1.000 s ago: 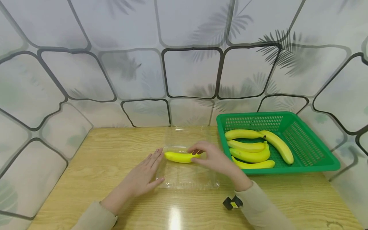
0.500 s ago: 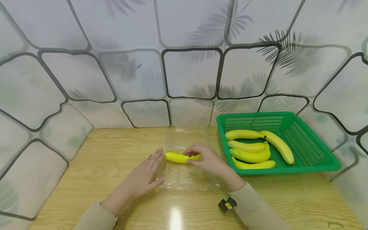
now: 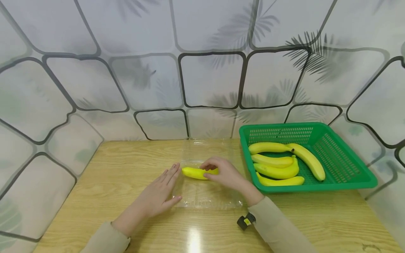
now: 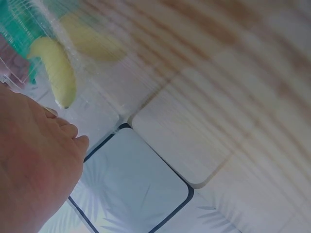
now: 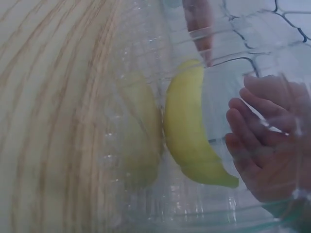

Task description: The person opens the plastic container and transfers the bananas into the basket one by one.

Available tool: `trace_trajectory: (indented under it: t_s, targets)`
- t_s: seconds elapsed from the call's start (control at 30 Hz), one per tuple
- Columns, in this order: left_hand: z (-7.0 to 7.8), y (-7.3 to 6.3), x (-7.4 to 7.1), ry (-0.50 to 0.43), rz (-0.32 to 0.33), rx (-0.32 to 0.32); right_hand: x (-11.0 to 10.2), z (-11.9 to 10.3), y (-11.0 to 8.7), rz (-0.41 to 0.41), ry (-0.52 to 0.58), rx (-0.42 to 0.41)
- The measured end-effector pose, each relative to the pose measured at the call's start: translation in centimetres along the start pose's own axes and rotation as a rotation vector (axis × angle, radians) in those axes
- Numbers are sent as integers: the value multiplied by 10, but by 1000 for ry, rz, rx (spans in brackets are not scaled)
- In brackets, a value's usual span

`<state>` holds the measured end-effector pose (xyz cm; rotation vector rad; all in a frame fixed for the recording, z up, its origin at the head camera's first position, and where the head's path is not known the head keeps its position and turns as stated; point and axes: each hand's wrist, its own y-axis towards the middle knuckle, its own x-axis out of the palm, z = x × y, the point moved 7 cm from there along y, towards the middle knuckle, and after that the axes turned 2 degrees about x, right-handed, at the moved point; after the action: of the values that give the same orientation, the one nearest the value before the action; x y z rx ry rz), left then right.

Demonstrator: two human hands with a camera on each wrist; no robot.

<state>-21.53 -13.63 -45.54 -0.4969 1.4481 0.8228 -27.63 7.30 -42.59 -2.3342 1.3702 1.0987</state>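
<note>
A yellow banana (image 3: pixel 192 173) lies crosswise in a clear plastic box (image 3: pixel 205 200), its lid part spread toward the wall. My left hand (image 3: pixel 158 193) rests at the box's left edge, fingers straight and close together, tips near one end of the banana. Over the banana's right part hovers my right hand (image 3: pixel 224 174), its fingers loosely bent. The right wrist view has a gap between those fingertips and the banana (image 5: pixel 184 121), seen through the clear wall. In the left wrist view the banana (image 4: pixel 56 73) sits just beyond the left hand (image 4: pixel 39 160).
A green slotted basket (image 3: pixel 316 188) holding several bananas (image 3: pixel 275 171) stands to the right of the box. A patterned wall (image 3: pixel 210 80) closes off the back of the wooden table (image 3: pixel 126 158). A black device (image 3: pixel 246 221) sits on the right sleeve's cuff.
My right hand has shifted slightly left along the banana. The left hand stays where it was, and the banana looks almost unmoved.
</note>
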Motion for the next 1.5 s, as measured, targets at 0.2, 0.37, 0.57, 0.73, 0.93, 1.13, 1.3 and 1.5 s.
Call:
trace_trajectory:
  t_s: [0.2, 0.37, 0.57, 0.73, 0.93, 1.13, 1.3, 1.5]
  targets:
    - [0, 1, 1, -6, 1, 2, 4, 6, 6, 13, -13, 17]
    - [-1, 1, 2, -10, -18, -7, 5, 7, 7, 52, -15, 12]
    - [-1, 0, 1, -11, -20, 3, 8, 8, 6, 75, -52, 0]
    - [-1, 0, 0, -14, -28, 8, 11, 9, 5, 57, -79, 34]
    - [-1, 0, 1, -5, -22, 8, 15, 10, 4, 44, -107, 34]
    - [-1, 0, 0, -8, -26, 2, 16, 11, 4, 43, -129, 31]
    - [0, 1, 0, -12, -36, -2, 18, 9, 4, 22, -152, 19]
    - [0, 0, 0, -1, -20, 3, 20, 9, 4, 6, -155, 31]
